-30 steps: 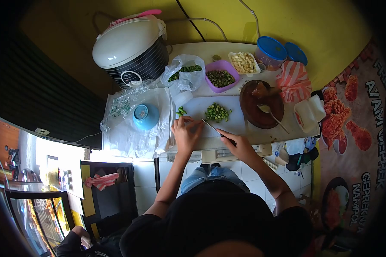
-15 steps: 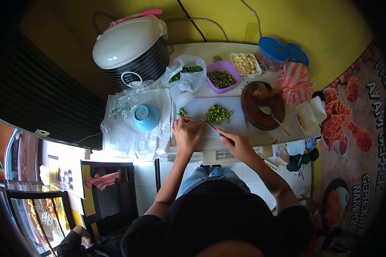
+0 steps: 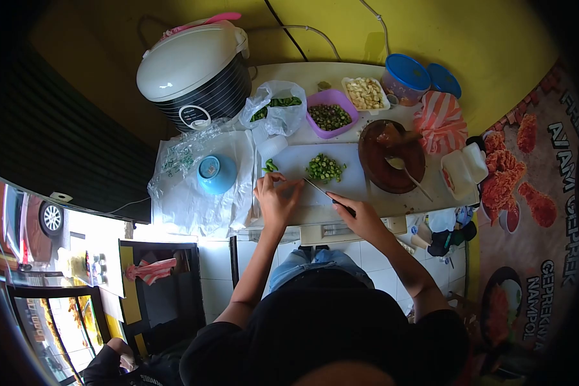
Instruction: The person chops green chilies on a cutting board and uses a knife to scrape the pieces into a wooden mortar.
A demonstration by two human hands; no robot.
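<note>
My right hand (image 3: pixel 356 213) is wrapped round the dark handle of a knife (image 3: pixel 318 189), its blade angled to the upper left over the white cutting board (image 3: pixel 359 153). My left hand (image 3: pixel 278 198) rests at the board's front left, fingers bent and pinched close to the knife tip. What they hold, if anything, is too small to make out. A pile of chopped green chilies (image 3: pixel 325 168) sits on the board beyond the blade. A few uncut green chilies (image 3: pixel 270 166) lie just beyond my left fingers.
Behind the board stand a plastic bag (image 3: pixel 287 122) of green chilies, a purple bowl (image 3: pixel 333 133) of chopped pieces and a tray (image 3: pixel 386 101) of pale pieces. A brown mortar (image 3: pixel 385 179) is right; a blue bowl (image 3: pixel 220 176) and rice cooker (image 3: pixel 196 64) are left. A person's sleeve (image 3: pixel 103 363) shows lower left.
My hands and the knife stay almost in place, with only slight movement. The whole view has shifted a little, and a car wheel now shows outside at the left.
</note>
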